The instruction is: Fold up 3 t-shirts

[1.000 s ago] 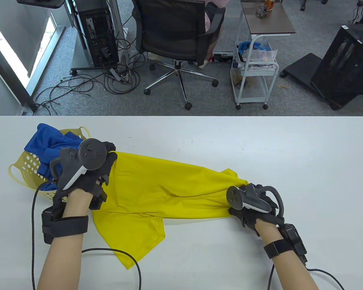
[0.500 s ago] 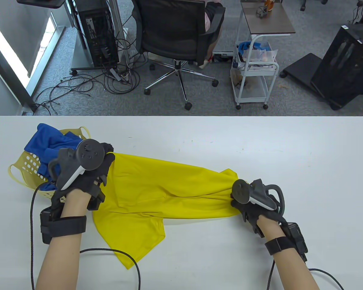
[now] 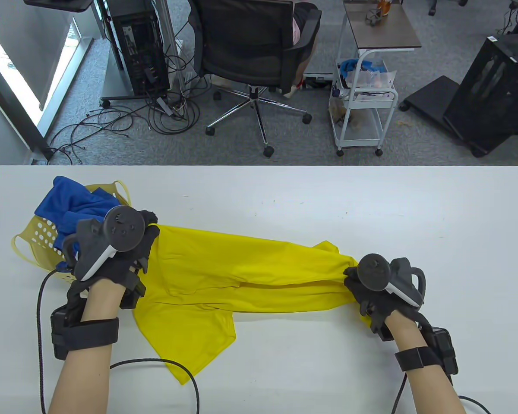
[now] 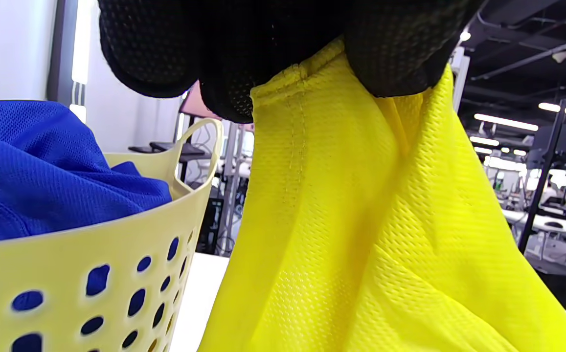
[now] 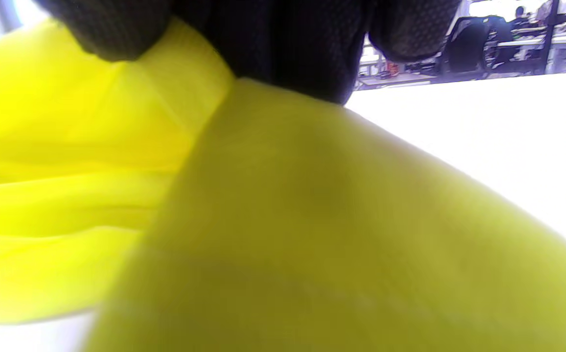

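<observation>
Hands have drawn apart over the last second; the right hand (image 3: 382, 289) has slid rightward along the table (image 3: 371, 202) and a little toward the near edge, and the left hand (image 3: 112, 252) has eased left and slightly nearer, so the shirt (image 3: 241, 276) between them is pulled longer and its folds run straighter than before.

Nearest, a loose flap of the shirt lies on the table toward the person, unmoved; the rest spans from one hand to the other across the near-left half of the table. Right fingers (image 5: 287, 54) are clenched on a bunched end of the cloth (the wrist view is blurred, but cloth plainly runs up under the glove); left fingers (image 4: 224, 73) pinch a stitched hem, the fabric hanging from them just beside the basket (image 3: 34, 241).

Farther left, the basket holds a blue shirt (image 3: 73, 207), untouched.

Judging by this, the first shirt is only being stretched out for laying flat; no fold is made yet, and the other shirts wait.
</observation>
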